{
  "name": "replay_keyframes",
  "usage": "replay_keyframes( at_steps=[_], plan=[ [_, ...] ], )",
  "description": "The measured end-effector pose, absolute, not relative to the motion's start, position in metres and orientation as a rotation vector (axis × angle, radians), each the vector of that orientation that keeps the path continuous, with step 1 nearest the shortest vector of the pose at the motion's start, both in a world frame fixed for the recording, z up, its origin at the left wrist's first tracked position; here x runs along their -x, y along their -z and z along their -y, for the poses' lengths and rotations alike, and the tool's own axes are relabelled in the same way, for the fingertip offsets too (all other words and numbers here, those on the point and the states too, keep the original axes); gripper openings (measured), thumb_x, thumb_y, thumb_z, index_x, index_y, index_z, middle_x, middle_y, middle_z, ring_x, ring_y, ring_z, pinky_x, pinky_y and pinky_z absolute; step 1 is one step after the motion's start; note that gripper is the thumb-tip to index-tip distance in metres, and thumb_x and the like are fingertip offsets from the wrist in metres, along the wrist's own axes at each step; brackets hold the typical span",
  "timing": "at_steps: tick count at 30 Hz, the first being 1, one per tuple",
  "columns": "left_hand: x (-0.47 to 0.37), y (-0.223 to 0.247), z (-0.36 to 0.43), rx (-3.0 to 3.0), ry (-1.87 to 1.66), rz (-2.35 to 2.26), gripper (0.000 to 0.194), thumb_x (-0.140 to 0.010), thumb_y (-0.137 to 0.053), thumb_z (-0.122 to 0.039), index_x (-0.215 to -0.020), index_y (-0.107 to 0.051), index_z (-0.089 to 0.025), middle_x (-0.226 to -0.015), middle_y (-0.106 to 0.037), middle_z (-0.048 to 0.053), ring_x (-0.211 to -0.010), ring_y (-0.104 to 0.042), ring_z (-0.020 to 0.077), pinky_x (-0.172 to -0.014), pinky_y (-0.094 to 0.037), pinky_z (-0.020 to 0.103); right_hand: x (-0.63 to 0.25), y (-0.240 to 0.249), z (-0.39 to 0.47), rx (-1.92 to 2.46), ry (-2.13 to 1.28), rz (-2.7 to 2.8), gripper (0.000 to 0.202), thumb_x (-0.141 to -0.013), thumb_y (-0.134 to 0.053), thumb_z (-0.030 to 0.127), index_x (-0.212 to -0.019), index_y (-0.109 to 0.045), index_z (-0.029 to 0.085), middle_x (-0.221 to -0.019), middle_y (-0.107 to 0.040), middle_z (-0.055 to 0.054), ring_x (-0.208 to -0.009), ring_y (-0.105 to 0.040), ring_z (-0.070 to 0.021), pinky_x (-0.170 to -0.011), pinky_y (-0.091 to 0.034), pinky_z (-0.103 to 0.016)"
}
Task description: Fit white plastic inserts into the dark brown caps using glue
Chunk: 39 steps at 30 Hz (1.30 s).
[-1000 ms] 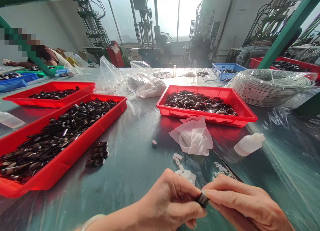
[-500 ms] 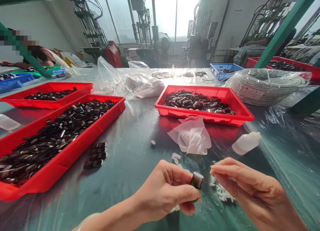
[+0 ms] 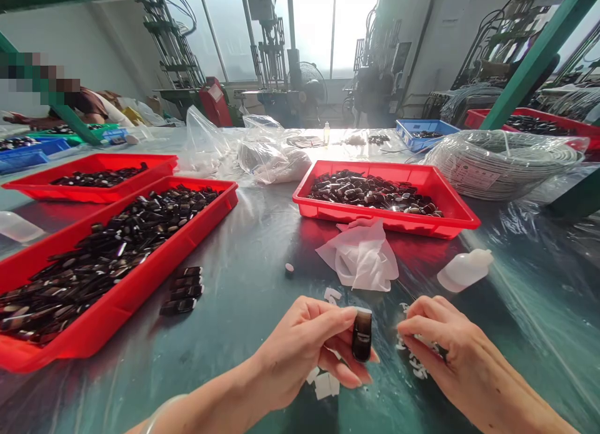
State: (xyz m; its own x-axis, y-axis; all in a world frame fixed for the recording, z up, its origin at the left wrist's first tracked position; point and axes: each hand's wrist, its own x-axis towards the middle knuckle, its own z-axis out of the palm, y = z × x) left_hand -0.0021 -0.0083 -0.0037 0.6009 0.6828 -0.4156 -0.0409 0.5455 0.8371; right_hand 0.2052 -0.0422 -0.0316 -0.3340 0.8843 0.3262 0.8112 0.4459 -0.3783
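My left hand (image 3: 312, 346) is closed on a small, dark translucent plastic piece (image 3: 362, 337) with a pale top end, held upright between thumb and fingers. To its right, my right hand (image 3: 438, 343) has its fingertips pinched together low over a scatter of small white bits (image 3: 416, 362). Whether anything is between those fingertips, I cannot make out. Flat white pieces (image 3: 327, 385) lie below my left hand, and more white pieces (image 3: 332, 294) lie beyond it. A single white oval (image 3: 289, 268) rests farther off on the table.
Red trays of dark pieces stand at left (image 3: 206, 218) and ahead (image 3: 384, 224). Several dark pieces (image 3: 182, 290) sit in a row by the left tray. A white cloth (image 3: 363, 259), a white bottle (image 3: 465, 270) and a wrapped cable coil (image 3: 501, 168) are also here. Someone sits far left.
My left hand has turned the dark piece so its broad face shows. My right hand has lowered slightly to the white bits, with its fingers more bent.
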Motion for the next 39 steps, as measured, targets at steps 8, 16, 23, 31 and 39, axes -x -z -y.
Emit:
replay_keyframes(
  at_steps=[8,16,23,31,39],
  plan=[
    [0.003,0.005,0.007,-0.870,-0.502,-0.812,0.038,-0.080,-0.051,-0.039,-0.077,-0.067,-0.004,-0.078,-0.067,0.014,-0.057,-0.063,0.0133,-0.049,-0.048,0.017,-0.204,0.032,0.044,1.488,-0.220,2.100,0.022,-0.087,-0.040,0.025,-0.073,-0.057,0.020,-0.068,-0.058,-0.002,-0.062,-0.055,-0.0147,-0.056,-0.046,-0.028],
    [-0.002,0.003,0.015,-1.012,-0.365,-0.817,0.020,-0.065,-0.067,-0.026,-0.073,-0.070,-0.007,-0.057,-0.059,0.004,-0.053,-0.056,0.0098,-0.052,-0.046,0.019,-0.200,0.021,0.051,1.371,-0.789,1.578,0.011,-0.075,-0.061,0.031,-0.078,-0.062,0.021,-0.067,-0.065,0.000,-0.061,-0.062,-0.0154,-0.054,-0.051,-0.021],
    [-0.006,0.003,0.023,-1.143,-0.289,-0.818,0.016,-0.066,-0.060,-0.018,-0.070,-0.070,-0.008,-0.053,-0.051,0.000,-0.050,-0.047,0.0068,-0.051,-0.043,0.018,-0.192,0.013,0.055,1.035,-1.034,1.516,0.012,-0.071,-0.065,0.015,-0.074,-0.069,0.026,-0.070,-0.068,0.000,-0.060,-0.062,-0.0129,-0.054,-0.050,-0.020],
    [-0.003,0.006,0.022,-1.310,-0.283,-0.795,0.022,-0.069,-0.054,-0.016,-0.079,-0.070,-0.006,-0.053,-0.041,-0.001,-0.050,-0.044,0.0077,-0.048,-0.038,0.018,-0.189,0.014,0.057,0.946,-1.021,1.685,0.026,-0.076,-0.059,0.008,-0.087,-0.068,0.030,-0.074,-0.066,0.000,-0.063,-0.060,-0.0121,-0.057,-0.050,-0.021],
    [-0.003,0.003,0.022,-1.388,-0.301,-0.788,0.019,-0.068,-0.051,-0.012,-0.072,-0.069,-0.007,-0.051,-0.039,-0.002,-0.047,-0.041,0.0073,-0.045,-0.036,0.017,-0.187,0.014,0.059,0.970,-1.025,1.615,0.031,-0.074,-0.061,0.008,-0.088,-0.068,0.034,-0.074,-0.066,0.002,-0.061,-0.061,-0.0109,-0.055,-0.049,-0.018]
  ],
)
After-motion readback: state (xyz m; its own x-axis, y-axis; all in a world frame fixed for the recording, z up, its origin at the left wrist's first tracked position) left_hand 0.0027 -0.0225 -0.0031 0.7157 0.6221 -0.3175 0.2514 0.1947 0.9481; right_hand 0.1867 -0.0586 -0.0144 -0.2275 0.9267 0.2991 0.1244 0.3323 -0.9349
